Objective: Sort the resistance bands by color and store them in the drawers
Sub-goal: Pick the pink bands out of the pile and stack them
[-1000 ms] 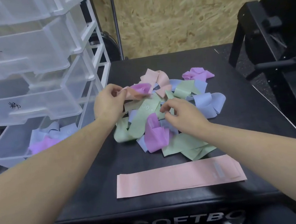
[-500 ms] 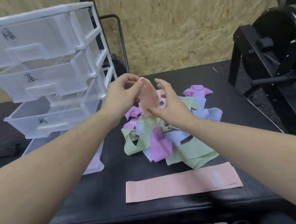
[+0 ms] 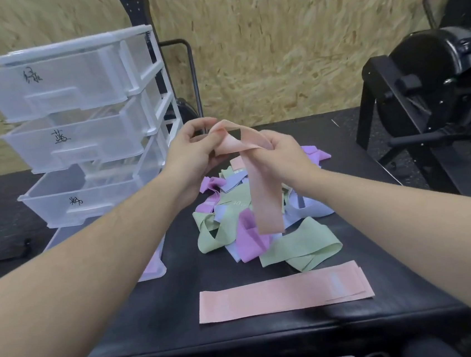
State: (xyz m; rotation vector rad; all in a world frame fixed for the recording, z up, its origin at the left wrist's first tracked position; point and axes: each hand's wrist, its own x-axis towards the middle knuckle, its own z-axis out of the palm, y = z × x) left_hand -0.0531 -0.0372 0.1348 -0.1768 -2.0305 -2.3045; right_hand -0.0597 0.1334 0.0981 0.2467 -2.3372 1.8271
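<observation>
Both hands hold one pink resistance band (image 3: pixel 263 187) up above the pile. My left hand (image 3: pixel 193 150) pinches its upper fold, and my right hand (image 3: pixel 284 153) grips it where the loop hangs down. Below them lies a loose pile of green, purple and blue bands (image 3: pixel 242 230) on the black soft box (image 3: pixel 183 300). Flat pink bands (image 3: pixel 284 294) lie stacked near the box's front edge. The white drawer unit (image 3: pixel 83 127) stands at the left with its drawers pulled out; the lowest drawer (image 3: pixel 153 267) shows a purple band.
A black exercise machine (image 3: pixel 434 90) stands at the right of the box. A black metal frame (image 3: pixel 192 81) rises behind the drawers against the chipboard wall. Dark rubber flooring surrounds the box.
Both hands lifted a pink band out of the pile and now hold it higher, with its loop hanging down. The camera has tilted up, showing more of the drawer unit.
</observation>
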